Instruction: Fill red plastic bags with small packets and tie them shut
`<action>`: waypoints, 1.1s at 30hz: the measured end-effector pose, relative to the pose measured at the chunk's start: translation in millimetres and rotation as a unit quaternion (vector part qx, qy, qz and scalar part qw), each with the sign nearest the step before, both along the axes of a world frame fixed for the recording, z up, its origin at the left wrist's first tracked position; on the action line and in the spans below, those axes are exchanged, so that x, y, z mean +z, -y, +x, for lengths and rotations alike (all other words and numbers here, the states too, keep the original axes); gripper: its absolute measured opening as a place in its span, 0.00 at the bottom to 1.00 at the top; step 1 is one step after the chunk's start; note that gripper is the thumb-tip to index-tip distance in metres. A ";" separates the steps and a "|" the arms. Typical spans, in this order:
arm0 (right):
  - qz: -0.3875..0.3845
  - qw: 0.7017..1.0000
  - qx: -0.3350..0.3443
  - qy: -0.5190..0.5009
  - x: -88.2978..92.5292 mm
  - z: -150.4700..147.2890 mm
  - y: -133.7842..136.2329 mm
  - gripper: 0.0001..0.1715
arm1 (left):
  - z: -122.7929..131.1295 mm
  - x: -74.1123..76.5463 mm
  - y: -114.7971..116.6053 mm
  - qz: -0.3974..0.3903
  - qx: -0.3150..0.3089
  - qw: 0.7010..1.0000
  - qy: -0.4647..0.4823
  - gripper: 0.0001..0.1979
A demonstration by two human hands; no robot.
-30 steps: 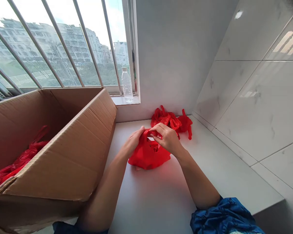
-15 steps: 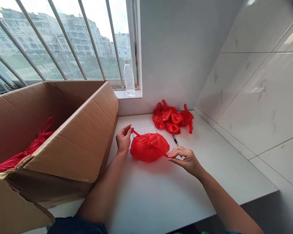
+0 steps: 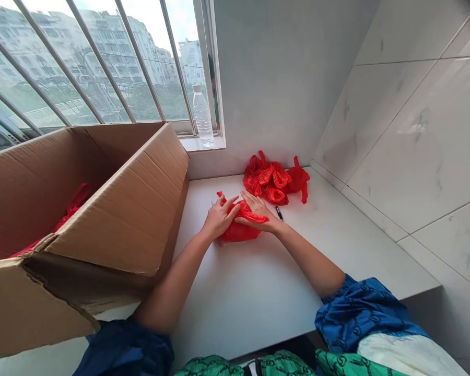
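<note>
A red plastic bag (image 3: 241, 233) sits on the white table, its top bunched up. My left hand (image 3: 219, 216) lies on the bag's left side, fingers stretched forward and apart, gripping nothing. From the right, my right hand (image 3: 256, 211) rests flat on the bag with its fingers extended, close to my left fingertips. One red end of the bag sticks up beyond my left hand, and another lies over my right hand. A black pen (image 3: 279, 213) lies just right of my right hand. What is inside the bag is hidden.
A heap of red plastic bags (image 3: 274, 180) lies at the back by the wall. To the left stands a large open cardboard box (image 3: 113, 209) with red bags (image 3: 68, 214) inside. A clear water bottle (image 3: 203, 117) stands on the windowsill (image 3: 215, 142). A tiled wall (image 3: 415, 136) bounds the right side.
My hands have let go of the bag's two ends and come together over its top, now laid flat on it. The bag looks lower and more covered.
</note>
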State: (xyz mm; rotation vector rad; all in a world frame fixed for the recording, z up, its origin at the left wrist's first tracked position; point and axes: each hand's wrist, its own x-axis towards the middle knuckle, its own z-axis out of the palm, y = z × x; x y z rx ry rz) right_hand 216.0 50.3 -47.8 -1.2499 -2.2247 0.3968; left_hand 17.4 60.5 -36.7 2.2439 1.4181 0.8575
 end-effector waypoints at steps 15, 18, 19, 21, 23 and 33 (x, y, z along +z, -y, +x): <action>0.088 0.992 -0.030 0.080 -54.8 -11.3 1.2 0.42 | -4.2 -50.7 17.1 0.116 0.023 0.976 -0.183 0.24; 0.083 0.993 -0.025 0.083 -59.2 -12.0 0.3 0.44 | -5.0 -54.6 16.5 0.104 0.023 0.977 -0.184 0.24; 0.081 0.993 -0.024 0.084 -60.6 -12.3 0.1 0.44 | -5.3 -55.7 16.4 0.100 0.023 0.978 -0.183 0.24; 0.078 0.993 -0.021 0.084 -63.2 -12.7 -0.3 0.44 | -5.7 -57.5 16.2 0.093 0.022 0.979 -0.181 0.24; 0.077 0.994 -0.020 0.081 -65.5 -13.1 -0.8 0.44 | -5.8 -58.6 15.8 0.087 0.020 0.980 -0.179 0.24; 0.084 0.995 -0.005 0.059 -75.5 -12.3 -5.0 0.46 | -5.6 -61.7 15.0 0.089 0.014 0.982 -0.164 0.24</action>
